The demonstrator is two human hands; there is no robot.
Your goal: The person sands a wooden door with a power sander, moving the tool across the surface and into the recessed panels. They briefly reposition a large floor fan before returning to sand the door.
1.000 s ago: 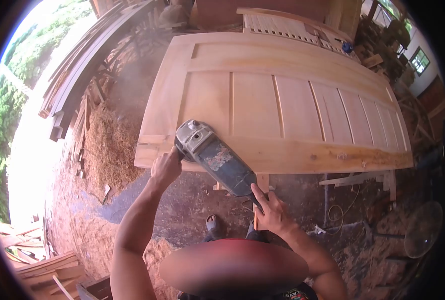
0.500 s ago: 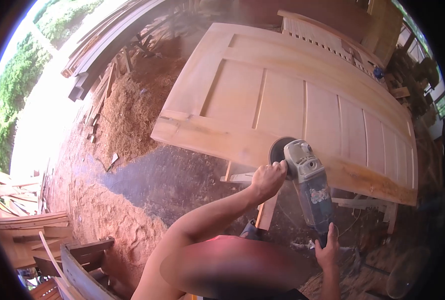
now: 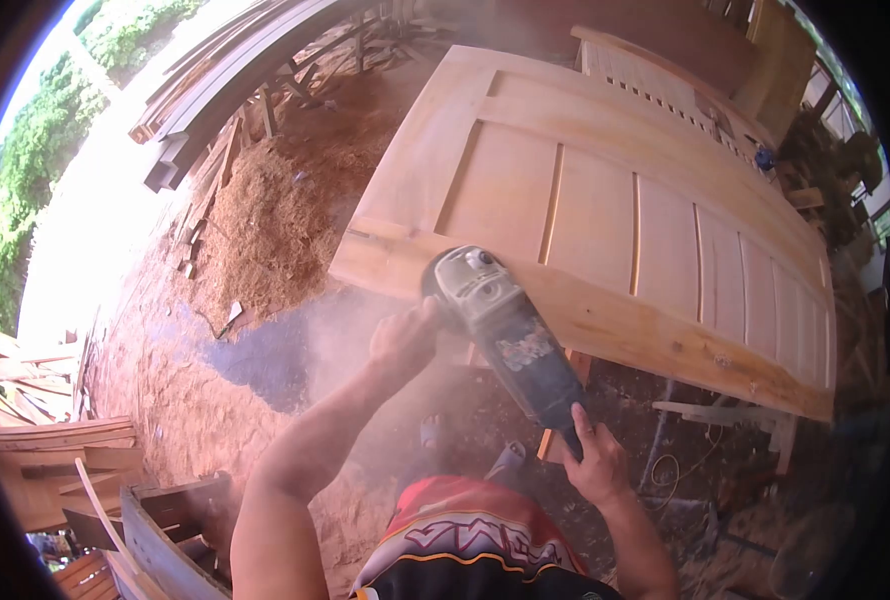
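Observation:
A large angle grinder (image 3: pixel 510 335) with a grey gear head and dark body lies over the near edge of a pale wooden panel door (image 3: pixel 605 230). My left hand (image 3: pixel 405 335) is closed at the side of its head, most likely round a side handle that I cannot see. Round the rear grip, my right hand (image 3: pixel 595 458) is wrapped with its thumb along the top. The disc is mostly hidden beneath the head, at the door's lower rail near the left corner. Dust hangs about my left hand and blurs it.
Wooden supports (image 3: pixel 725 412) hold the door up. A sawdust heap (image 3: pixel 270 200) lies to the left, below stacked timbers (image 3: pixel 220 95). Wood offcuts (image 3: pixel 65 440) fill the lower left. A loose cord (image 3: pixel 670 470) hangs at the lower right, and another slatted panel (image 3: pixel 655 90) stands behind.
Both hands have carried the angle grinder left along the door's near rail, towards its left corner. A dust cloud has appeared to the left of it. The view has shifted slightly.

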